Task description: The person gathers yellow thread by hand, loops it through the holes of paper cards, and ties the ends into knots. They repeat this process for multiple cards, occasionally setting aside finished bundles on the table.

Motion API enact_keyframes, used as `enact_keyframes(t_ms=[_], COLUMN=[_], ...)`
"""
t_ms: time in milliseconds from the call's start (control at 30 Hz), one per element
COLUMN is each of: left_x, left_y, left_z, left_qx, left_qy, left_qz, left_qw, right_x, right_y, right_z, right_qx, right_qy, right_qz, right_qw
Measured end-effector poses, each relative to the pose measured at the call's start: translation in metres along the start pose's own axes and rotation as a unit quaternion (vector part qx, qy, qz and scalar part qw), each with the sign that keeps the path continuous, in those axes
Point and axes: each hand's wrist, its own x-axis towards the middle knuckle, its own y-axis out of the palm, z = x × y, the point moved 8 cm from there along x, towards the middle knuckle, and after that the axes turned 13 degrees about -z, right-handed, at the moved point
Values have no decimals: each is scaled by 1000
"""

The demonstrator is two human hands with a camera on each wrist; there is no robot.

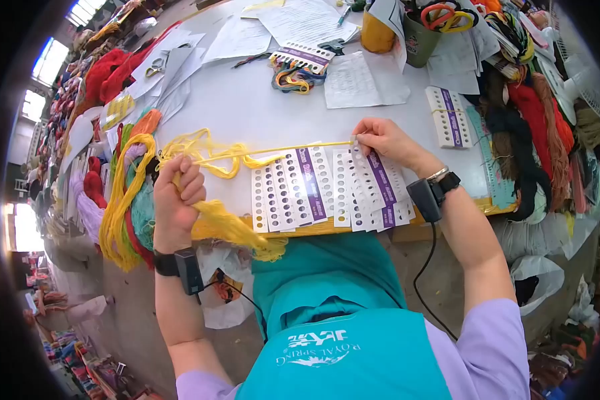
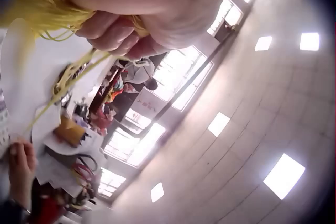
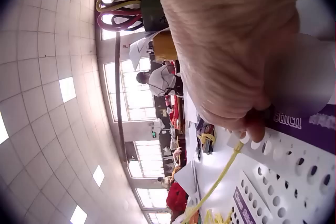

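My left hand (image 1: pixel 178 190) grips yellow embroidery thread (image 1: pixel 230 227), and the loose ends hang below the fist over the table's front edge. From that fist a yellow strand (image 1: pixel 287 149) runs taut to the right. My right hand (image 1: pixel 390 141) pinches a white punched thread card (image 3: pixel 291 155) with a purple band at its edge, where the strand meets a hole. Beneath that hand lies a fanned pile of similar cards (image 1: pixel 383 200). A second fanned pile of cards (image 1: pixel 293 193) lies to its left. Loose yellow loops (image 1: pixel 210 150) lie behind the left hand.
Colourful skeins (image 1: pixel 137 193) hang at the table's left edge, more yarn (image 1: pixel 543 133) at the right. A banded card stack (image 1: pixel 450 117) lies right. At the back are a threaded card (image 1: pixel 307 57), papers (image 1: pixel 307 23) and a green holder (image 1: pixel 420 40) with scissors.
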Motion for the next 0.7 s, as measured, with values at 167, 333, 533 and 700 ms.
enact_keyframes(t_ms=[167, 333, 533, 700], left_x=[-16, 0, 5, -23], left_y=[-25, -43, -93, -86], left_z=[-29, -98, -152, -102], left_qx=[68, 106, 235, 322], left_qy=[92, 171, 278, 290], left_qz=[-120, -109, -268, -232], left_qw=[986, 974, 892, 871], right_x=[-3, 3, 54, 64], right_y=[-5, 32, 96, 100], right_z=[31, 137, 79, 41], right_qx=[-111, -254, -229, -230], right_qy=[26, -34, 79, 60], right_qz=[-4, 25, 91, 44], right_qw=[993, 966, 966, 970])
